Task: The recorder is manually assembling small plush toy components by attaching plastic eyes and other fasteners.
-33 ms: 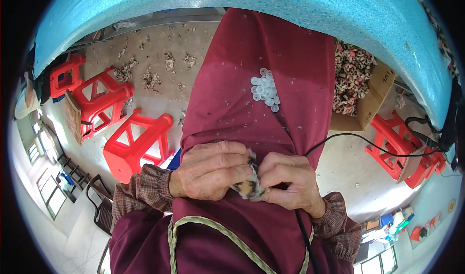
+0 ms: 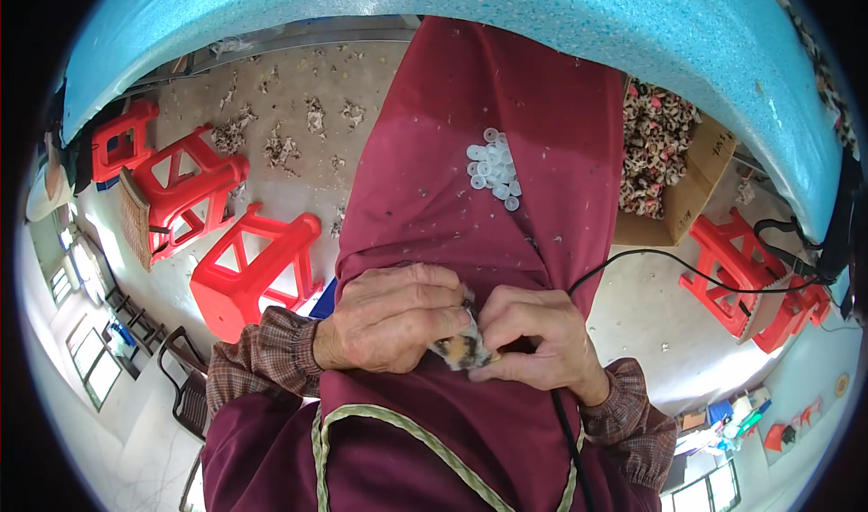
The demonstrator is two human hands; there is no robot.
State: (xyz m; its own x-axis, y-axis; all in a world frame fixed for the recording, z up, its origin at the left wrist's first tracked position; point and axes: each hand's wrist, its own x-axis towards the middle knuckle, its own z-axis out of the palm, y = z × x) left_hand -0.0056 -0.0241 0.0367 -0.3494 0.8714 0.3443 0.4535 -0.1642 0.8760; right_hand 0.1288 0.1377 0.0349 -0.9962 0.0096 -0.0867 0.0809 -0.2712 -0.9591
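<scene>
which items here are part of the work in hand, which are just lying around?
In hand:
- left hand and right hand, both pinching a small furry orange-and-black piece
- white plastic discs heaped on the maroon apron

Lying about:
- red plastic stools
- cardboard box of patterned pieces
- scraps on the floor
- black cable

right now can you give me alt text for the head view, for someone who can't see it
Both hands, the left hand and the right hand, pinch a small mottled orange, black and white fuzzy piece together over a dark red cloth apron. A cluster of small white plastic rings lies further up the apron, with red plastic stools and an open cardboard box on the floor around.
</scene>
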